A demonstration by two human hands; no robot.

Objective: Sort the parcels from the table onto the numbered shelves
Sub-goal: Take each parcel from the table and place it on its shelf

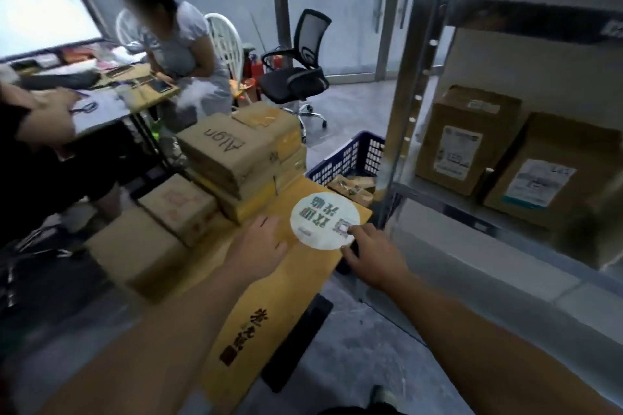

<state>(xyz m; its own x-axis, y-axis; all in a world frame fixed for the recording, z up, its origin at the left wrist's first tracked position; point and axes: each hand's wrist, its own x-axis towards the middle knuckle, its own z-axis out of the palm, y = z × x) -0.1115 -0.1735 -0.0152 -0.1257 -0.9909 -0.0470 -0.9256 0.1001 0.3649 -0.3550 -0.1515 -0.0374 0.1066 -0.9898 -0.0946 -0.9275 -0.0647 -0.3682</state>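
Several brown cardboard parcels lie on the yellow table (269, 300). A box with handwriting (215, 148) tops a stack at the far end. A box with red print (178, 205) and a plain box (135, 253) lie to the left. My left hand (259, 242) rests on the table beside a round white sticker (320, 216), holding nothing. My right hand (374, 256) is at the table's right edge, its fingertips touching the sticker's rim, also holding nothing. The metal shelf (472, 209) on the right bears two labelled boxes (468, 141) (546, 175).
A blue plastic crate (350, 155) with small parcels stands between the table and the shelf post (404, 104). A person (182, 44) bends over a desk at the back left. Another person's arm (37, 111) is at the left edge. A black office chair (296, 74) stands behind.
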